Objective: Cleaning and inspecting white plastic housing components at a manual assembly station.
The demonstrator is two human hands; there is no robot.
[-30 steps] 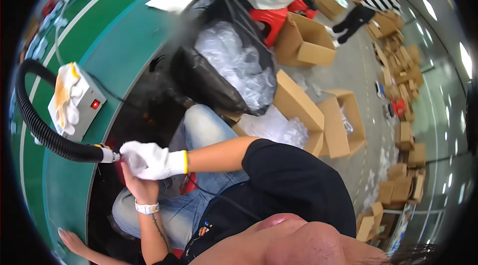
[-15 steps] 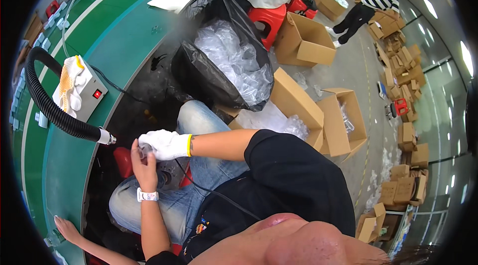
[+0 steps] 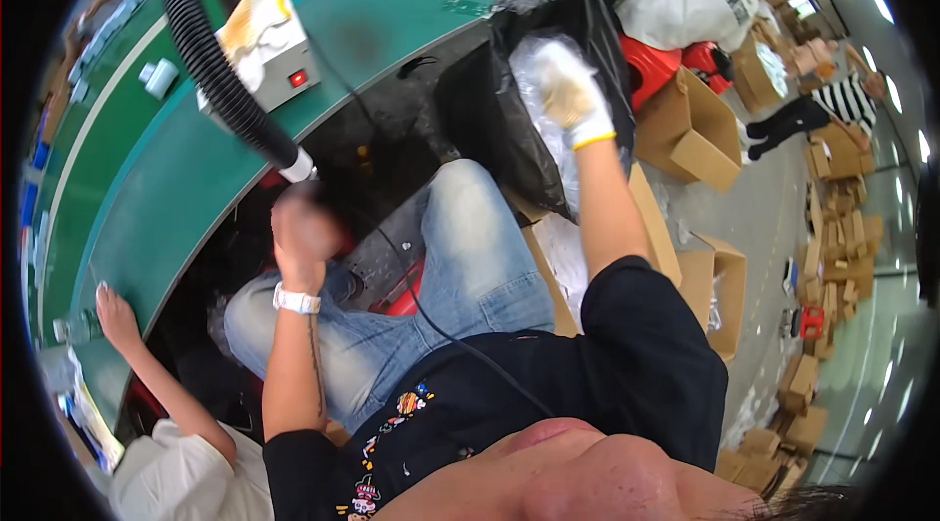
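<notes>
My right hand (image 3: pixel 570 95), in a white glove with a yellow cuff, reaches into a black plastic bag (image 3: pixel 470 100) over crumpled clear plastic (image 3: pixel 532 66). Its fingers are blurred, so any hold on the plastic does not show. My bare left hand (image 3: pixel 297 239), a white watch (image 3: pixel 296 300) on its wrist, is raised just below the metal tip (image 3: pixel 299 166) of a black ribbed hose (image 3: pixel 211 71). A dark smear covers its fingers, and what they hold, if anything, cannot be made out. The hose curves over a grey box (image 3: pixel 279 75) with a red switch and a glove (image 3: pixel 259 26) on top.
The green workbench (image 3: pixel 147 217) curves along the left. Another person's hand (image 3: pixel 119 320) rests on its edge at lower left. Open cardboard boxes (image 3: pixel 690 129) stand right of the bag, beside a red stool (image 3: pixel 648 71). A black cable (image 3: pixel 421 301) crosses over my legs.
My gloved right hand has left my left hand and moved away to the right, into the black bag. My left hand stays by the hose tip. The whole view has shifted.
</notes>
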